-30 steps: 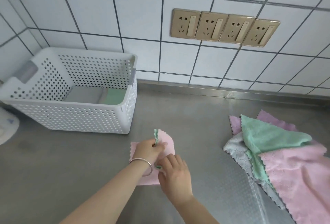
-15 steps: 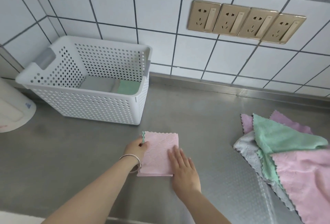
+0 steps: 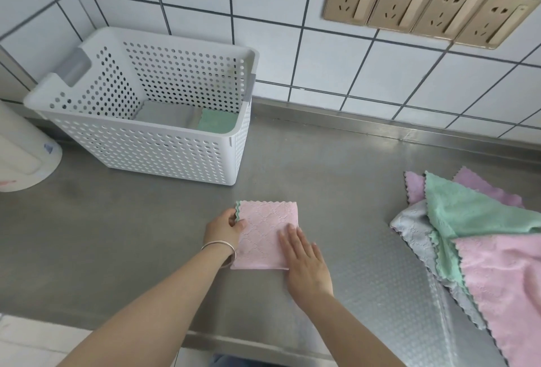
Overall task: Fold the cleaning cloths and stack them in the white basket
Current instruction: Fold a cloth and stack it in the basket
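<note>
A folded pink cloth [image 3: 265, 229] with a green underside lies flat on the steel counter in front of me. My left hand [image 3: 224, 227], with a silver bracelet on the wrist, pinches its left scalloped edge. My right hand [image 3: 304, 261] lies flat, fingers spread, on the cloth's right lower part. The white perforated basket [image 3: 164, 155] stands behind and to the left; inside it lie a folded grey cloth [image 3: 164, 113] and a folded green cloth [image 3: 218, 122] side by side. A loose pile of unfolded cloths [image 3: 474, 237], pink, green and grey, sits at the right.
A white rounded container [image 3: 20, 155] stands at the far left next to the basket. The tiled wall with a row of gold sockets [image 3: 430, 5] rises behind the counter. The counter's front edge [image 3: 234, 346] runs just below my forearms.
One second ago both hands were folding the cloth, its green corner raised. Now it lies folded flat, my right hand pressing on it. The view has shifted, so the basket appears nearer.
</note>
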`<state>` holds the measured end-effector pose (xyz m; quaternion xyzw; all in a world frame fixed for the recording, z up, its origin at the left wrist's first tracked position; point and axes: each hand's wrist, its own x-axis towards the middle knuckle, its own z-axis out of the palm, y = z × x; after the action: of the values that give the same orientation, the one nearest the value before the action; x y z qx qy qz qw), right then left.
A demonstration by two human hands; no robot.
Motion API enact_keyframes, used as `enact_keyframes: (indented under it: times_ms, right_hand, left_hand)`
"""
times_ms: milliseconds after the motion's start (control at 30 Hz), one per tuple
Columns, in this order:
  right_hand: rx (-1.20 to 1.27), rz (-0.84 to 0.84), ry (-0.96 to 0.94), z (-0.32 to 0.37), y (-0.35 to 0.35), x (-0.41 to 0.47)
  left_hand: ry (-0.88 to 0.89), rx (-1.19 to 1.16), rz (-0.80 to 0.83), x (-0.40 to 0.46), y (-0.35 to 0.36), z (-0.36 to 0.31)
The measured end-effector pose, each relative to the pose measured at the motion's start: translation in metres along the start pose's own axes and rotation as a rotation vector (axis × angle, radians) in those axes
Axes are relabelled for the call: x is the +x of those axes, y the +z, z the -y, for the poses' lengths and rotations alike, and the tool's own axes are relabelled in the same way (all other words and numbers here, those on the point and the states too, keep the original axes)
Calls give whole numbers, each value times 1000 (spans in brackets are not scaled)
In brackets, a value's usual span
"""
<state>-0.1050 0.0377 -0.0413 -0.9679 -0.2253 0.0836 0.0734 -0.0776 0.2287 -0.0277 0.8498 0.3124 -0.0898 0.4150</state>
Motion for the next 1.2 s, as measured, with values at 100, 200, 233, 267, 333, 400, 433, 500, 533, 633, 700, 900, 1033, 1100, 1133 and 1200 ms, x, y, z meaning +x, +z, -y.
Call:
enact_keyframes:
  times_ms: [100, 200, 233, 267, 333, 400, 433, 500, 533, 633, 700, 900, 1033, 1100, 1133, 1200]
  right_hand:
    - [-4, 36, -10, 1, -4, -2]
    - [0, 56, -22, 1, -3, -3]
    - [-4, 57, -26, 1, -1, -3]
    - [-5, 60, -33, 0, 1, -3]
    - [-6, 51, -55, -3, -2, -4]
    - [29, 33, -107, -9, -10, -5]
    - [51, 15, -132, -12, -15, -4]
    - [67, 19, -170, -17, -24, 2]
    - [49, 37, -165, -18, -27, 9]
    - [-31, 100, -60, -14, -28, 31]
    - [-137, 146, -74, -13, -23, 41]
    - [-97, 419, -67, -16, -30, 56]
    - [113, 283, 53, -10, -42, 57]
    - [282, 143, 272, -7, -46, 49]
    - [394, 119, 406, -6, -48, 45]
    - [616, 167, 629, -7, -48, 41]
  left_hand:
    - [6, 21, -10, -1, 1, -2]
    - [0, 68, 12, 0, 3, 0]
    - [0, 83, 20, 0, 4, 0]
    - [1, 94, 21, 0, 5, 1]
    - [7, 111, 19, -1, 6, 0]
    - [32, 144, -17, -3, 6, 0]
    - [64, 172, -68, -6, 6, 0]
    - [244, 301, -231, -12, 8, 4]
    - [364, 405, -277, -15, 11, 7]
    - [608, 698, -148, -23, 23, 16]
    - [586, 776, -40, -25, 28, 25]
    - [483, 791, -18, -14, 31, 38]
    - [446, 623, -126, -16, 27, 25]
    - [310, 405, -256, -21, 26, 19]
    - [195, 304, -304, -25, 23, 16]
    - [-71, 253, -306, -31, 19, 14]
